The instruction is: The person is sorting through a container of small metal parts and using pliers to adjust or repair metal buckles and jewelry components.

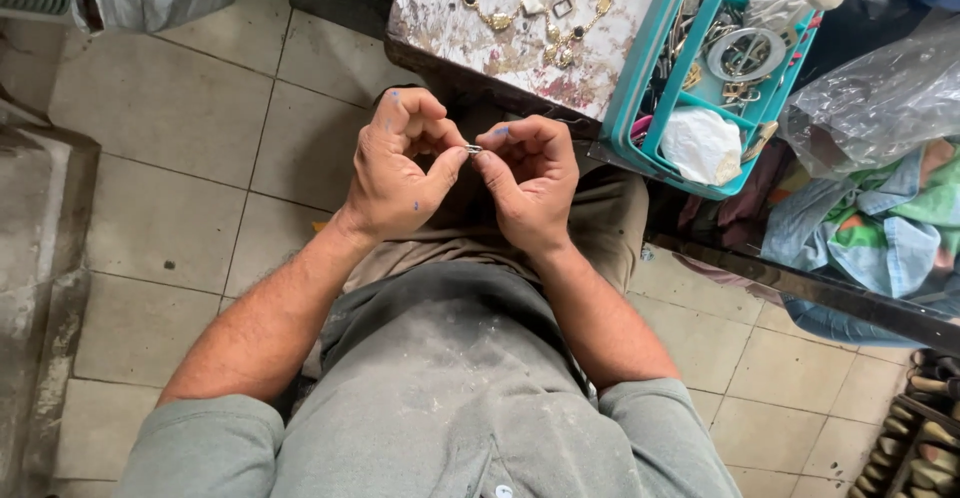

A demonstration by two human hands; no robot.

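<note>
Grey shirt (430,408) below; left hand (395,173) and right hand (530,183) pinch one small metal piece (473,148) between fingertips. Best kept steady, close over the lap, near the worn table (520,18).

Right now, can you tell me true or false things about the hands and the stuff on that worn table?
1. Both hands pinch one small silvery metal piece. True.
2. The gold-coloured chain with dark stones lies on the floor. False: it lies on the worn, paint-chipped table.
3. The teal plastic basket holds metal bits. True.
4. The left hand rests flat on the table. False: it is raised, meeting the right hand.
</note>
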